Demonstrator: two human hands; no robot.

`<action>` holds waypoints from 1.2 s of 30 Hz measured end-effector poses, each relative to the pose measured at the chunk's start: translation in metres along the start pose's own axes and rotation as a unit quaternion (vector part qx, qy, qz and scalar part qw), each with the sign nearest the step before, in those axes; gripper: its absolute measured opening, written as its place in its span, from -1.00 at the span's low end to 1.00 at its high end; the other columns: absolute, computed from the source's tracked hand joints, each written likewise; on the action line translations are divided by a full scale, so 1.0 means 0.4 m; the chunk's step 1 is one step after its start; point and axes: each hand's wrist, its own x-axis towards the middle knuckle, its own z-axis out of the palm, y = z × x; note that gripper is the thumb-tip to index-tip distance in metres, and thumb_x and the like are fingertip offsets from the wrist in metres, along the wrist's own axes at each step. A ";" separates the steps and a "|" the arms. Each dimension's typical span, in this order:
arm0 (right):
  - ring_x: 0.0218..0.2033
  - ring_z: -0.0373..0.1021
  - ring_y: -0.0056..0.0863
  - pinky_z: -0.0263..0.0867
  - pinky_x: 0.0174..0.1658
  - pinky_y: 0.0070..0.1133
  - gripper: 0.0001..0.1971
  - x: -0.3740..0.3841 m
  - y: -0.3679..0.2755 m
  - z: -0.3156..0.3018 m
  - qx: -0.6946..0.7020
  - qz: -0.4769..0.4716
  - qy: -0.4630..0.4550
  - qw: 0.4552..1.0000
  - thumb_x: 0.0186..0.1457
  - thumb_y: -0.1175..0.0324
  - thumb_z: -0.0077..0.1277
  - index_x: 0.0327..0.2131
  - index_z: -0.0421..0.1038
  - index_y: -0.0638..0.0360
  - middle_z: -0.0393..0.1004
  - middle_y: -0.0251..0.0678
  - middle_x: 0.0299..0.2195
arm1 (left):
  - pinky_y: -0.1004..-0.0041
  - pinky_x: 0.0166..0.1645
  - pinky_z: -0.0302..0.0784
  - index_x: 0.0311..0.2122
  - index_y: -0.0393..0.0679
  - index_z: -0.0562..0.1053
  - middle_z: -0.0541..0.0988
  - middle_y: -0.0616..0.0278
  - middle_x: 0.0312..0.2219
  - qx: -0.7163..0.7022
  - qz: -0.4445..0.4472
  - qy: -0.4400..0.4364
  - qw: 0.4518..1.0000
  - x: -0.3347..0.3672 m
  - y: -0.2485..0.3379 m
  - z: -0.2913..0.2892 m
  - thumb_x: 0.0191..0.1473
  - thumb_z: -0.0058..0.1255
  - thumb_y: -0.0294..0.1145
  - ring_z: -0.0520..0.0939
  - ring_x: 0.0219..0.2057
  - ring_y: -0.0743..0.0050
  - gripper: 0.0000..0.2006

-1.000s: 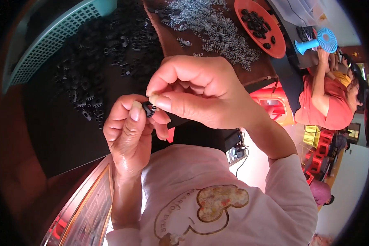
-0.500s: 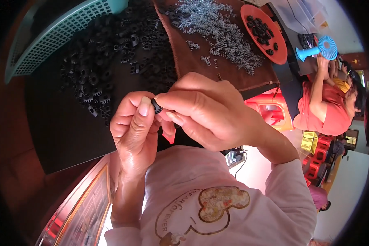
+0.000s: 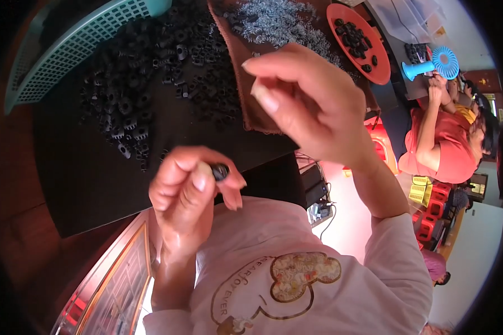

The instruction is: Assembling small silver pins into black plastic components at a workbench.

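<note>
Between the thumb and fingers of my left hand (image 3: pixel 187 181) is pinched a small round black plastic part (image 3: pixel 220 171), just over the near edge of the dark table (image 3: pixel 207 137). My right hand (image 3: pixel 318 106) hovers above a brown cloth (image 3: pixel 257 114), thumb and forefinger apart with nothing visible between them. Beyond it on the cloth lies a heap of small metal springs (image 3: pixel 276 23), partly covered by that hand. Many loose black plastic parts (image 3: pixel 134 72) are piled on the table to the far left of my hands.
A teal slotted basket (image 3: pixel 89 42) stands at the far left. An orange-red plate (image 3: pixel 381 73) at the far right holds black pieces. Another person (image 3: pixel 444 145) in a red top sits to the right, near a blue fan (image 3: pixel 445 63) and a red stool (image 3: pixel 381 146).
My right hand has let go of the black part and moved away, up and right over the cloth. My left hand has lowered slightly, keeping the part.
</note>
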 end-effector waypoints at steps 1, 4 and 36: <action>-0.55 0.26 -0.66 0.15 -0.51 -0.69 -0.77 0.007 0.018 -0.007 -0.021 -0.006 -0.023 0.999 0.05 0.62 0.05 -0.17 0.44 0.30 0.35 -0.36 -0.50 | 0.52 -0.42 0.48 -0.27 -0.31 0.41 0.56 0.04 -0.44 0.007 -0.015 0.002 1.000 -0.012 0.005 0.002 0.24 -0.08 -0.27 0.52 -0.56 0.48 -0.74; -0.46 0.41 -0.27 0.32 -0.40 -0.46 -0.86 0.018 0.052 0.006 -0.029 0.022 -0.075 0.997 0.02 0.52 0.05 -0.28 0.41 0.20 0.41 -0.24 -0.45 | 0.52 -0.41 0.48 -0.28 -0.30 0.43 0.56 0.06 -0.44 -0.001 -0.039 0.009 0.999 -0.033 0.011 0.002 0.22 -0.03 -0.29 0.53 -0.54 0.50 -0.76; -0.34 0.48 -0.19 0.40 -0.39 -0.31 -0.87 0.194 0.062 0.137 -0.232 -0.041 -0.274 0.932 -0.11 0.52 0.01 -0.39 0.45 0.20 0.45 -0.24 -0.39 | 0.66 -0.39 0.44 -0.29 -0.30 0.46 0.54 0.28 -0.46 0.071 -0.025 0.017 0.997 0.029 0.015 -0.022 0.21 0.00 -0.41 0.49 -0.53 0.71 -0.85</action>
